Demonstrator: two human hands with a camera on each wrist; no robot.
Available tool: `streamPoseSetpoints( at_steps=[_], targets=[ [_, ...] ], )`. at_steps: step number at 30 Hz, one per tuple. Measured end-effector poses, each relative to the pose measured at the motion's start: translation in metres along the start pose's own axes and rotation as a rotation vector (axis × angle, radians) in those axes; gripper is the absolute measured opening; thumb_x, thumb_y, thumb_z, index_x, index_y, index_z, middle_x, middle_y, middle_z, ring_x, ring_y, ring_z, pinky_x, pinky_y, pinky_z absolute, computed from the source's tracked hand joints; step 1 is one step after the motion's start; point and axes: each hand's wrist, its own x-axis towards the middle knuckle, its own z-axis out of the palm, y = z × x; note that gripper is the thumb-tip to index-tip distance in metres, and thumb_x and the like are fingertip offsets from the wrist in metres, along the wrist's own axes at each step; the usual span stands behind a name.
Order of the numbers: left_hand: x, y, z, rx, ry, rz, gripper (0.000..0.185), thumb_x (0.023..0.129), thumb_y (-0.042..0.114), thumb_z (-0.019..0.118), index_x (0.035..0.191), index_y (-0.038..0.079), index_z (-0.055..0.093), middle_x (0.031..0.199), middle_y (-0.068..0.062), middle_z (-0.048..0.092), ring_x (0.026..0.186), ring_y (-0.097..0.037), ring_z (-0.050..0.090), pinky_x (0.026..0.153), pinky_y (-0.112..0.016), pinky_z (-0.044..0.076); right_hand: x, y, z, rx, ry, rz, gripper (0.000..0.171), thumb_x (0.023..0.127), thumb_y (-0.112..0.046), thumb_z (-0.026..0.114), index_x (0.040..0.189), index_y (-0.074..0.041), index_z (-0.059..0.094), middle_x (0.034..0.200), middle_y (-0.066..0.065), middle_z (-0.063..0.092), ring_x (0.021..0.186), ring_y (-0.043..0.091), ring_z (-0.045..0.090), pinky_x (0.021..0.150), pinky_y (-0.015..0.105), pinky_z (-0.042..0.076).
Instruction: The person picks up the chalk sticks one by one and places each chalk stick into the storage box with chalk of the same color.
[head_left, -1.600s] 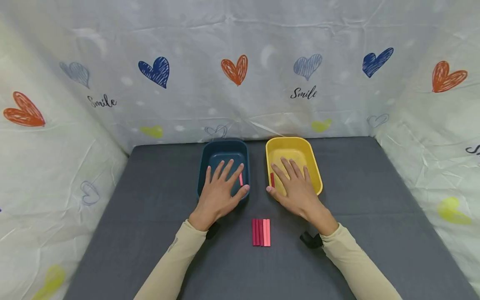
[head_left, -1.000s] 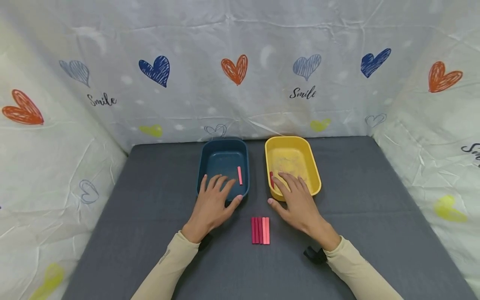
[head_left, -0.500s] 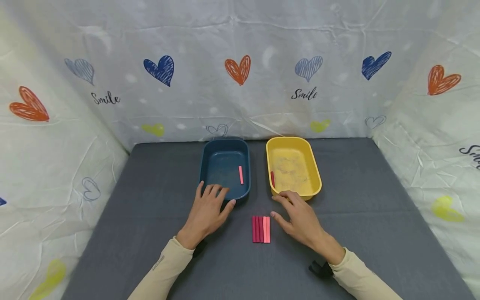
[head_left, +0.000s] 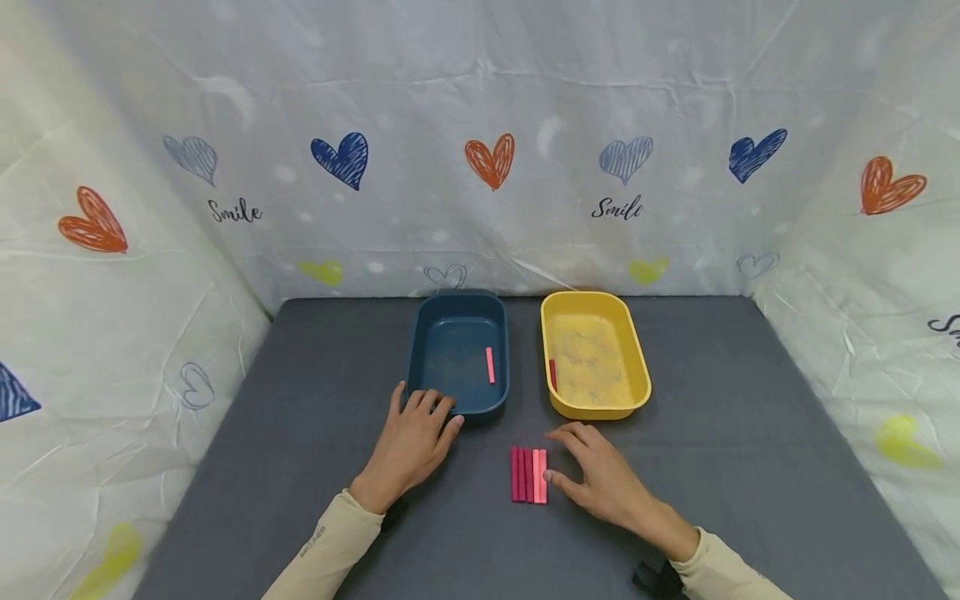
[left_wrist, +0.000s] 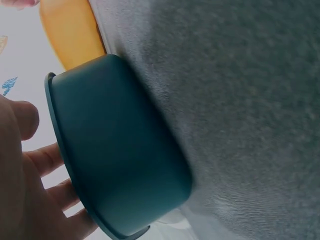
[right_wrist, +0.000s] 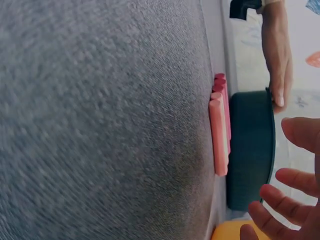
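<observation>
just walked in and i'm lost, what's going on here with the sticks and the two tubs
A person sits at a grey table with a row of red and pink sticks lying side by side. The right hand rests beside the row, thumb at its edge. The left hand touches the blue tub, which holds one pink stick. The yellow tub holds one dark red stick.

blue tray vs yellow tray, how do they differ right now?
Colour: the dark blue plastic tray against the yellow plastic tray. Contents: the blue one holds a light pink stick by its right wall; the yellow one holds a darker red stick by its left wall. Contact: the left hand touches the blue tray's near rim; the yellow tray is untouched. Both are rounded rectangles, side by side.
</observation>
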Motion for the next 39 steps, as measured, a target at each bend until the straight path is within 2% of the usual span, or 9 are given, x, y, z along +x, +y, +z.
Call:
streamPoseSetpoints(
  at_steps=[4,11,15,25,33,39],
  targets=[
    [-0.002,-0.002,0.002,-0.004,0.004,0.006,0.037,0.103,0.043,0.046,0.12,0.016,0.066,0.117,-0.007,0.065,0.116,-0.029,0.057,0.115,-0.065,0.025,-0.002,-0.001,0.003,0.028,-0.018,0.035,0.05,0.084,-0.037,0.077,0.126,-0.015,0.062,0.119,-0.002,0.061,0.11,0.014,0.057,0.094,0.043,0.051],
    [-0.004,-0.006,0.007,-0.003,0.019,0.038,0.033,0.105,0.037,0.044,0.116,0.015,0.066,0.113,-0.007,0.065,0.113,-0.028,0.057,0.117,-0.065,0.02,-0.003,-0.002,0.006,0.06,-0.131,0.13,0.06,0.081,-0.041,0.079,0.131,-0.015,0.059,0.123,-0.001,0.06,0.114,0.018,0.056,0.098,0.048,0.049],
    [-0.003,-0.008,0.009,0.004,0.035,0.064,0.03,0.105,0.034,0.043,0.113,0.016,0.065,0.109,-0.006,0.064,0.109,-0.028,0.058,0.117,-0.064,0.019,-0.004,0.0,0.01,0.047,-0.154,0.133,0.064,0.078,-0.043,0.081,0.132,-0.016,0.058,0.124,-0.001,0.059,0.116,0.018,0.056,0.097,0.047,0.049],
    [-0.003,-0.012,0.013,0.009,0.046,0.079,0.023,0.105,0.032,0.045,0.105,0.018,0.063,0.1,-0.004,0.063,0.102,-0.026,0.057,0.115,-0.067,0.021,-0.002,0.004,0.017,0.029,-0.217,0.134,0.076,0.07,-0.049,0.085,0.132,-0.016,0.058,0.121,0.0,0.058,0.112,0.019,0.054,0.095,0.049,0.047],
    [-0.003,-0.014,0.013,0.022,0.059,0.105,0.019,0.104,0.031,0.048,0.102,0.018,0.062,0.096,-0.004,0.061,0.096,-0.025,0.056,0.114,-0.066,0.025,-0.001,0.004,0.02,-0.008,-0.249,0.127,0.08,0.069,-0.049,0.086,0.134,-0.014,0.056,0.124,0.003,0.057,0.113,0.022,0.051,0.096,0.05,0.046],
    [-0.003,-0.015,0.013,0.013,0.059,0.104,0.019,0.104,0.031,0.048,0.1,0.018,0.061,0.094,-0.004,0.059,0.094,-0.025,0.055,0.114,-0.067,0.025,0.0,0.005,0.019,0.014,-0.258,0.139,0.081,0.07,-0.047,0.086,0.135,-0.01,0.055,0.125,0.005,0.056,0.115,0.024,0.05,0.098,0.051,0.045]
  ],
)
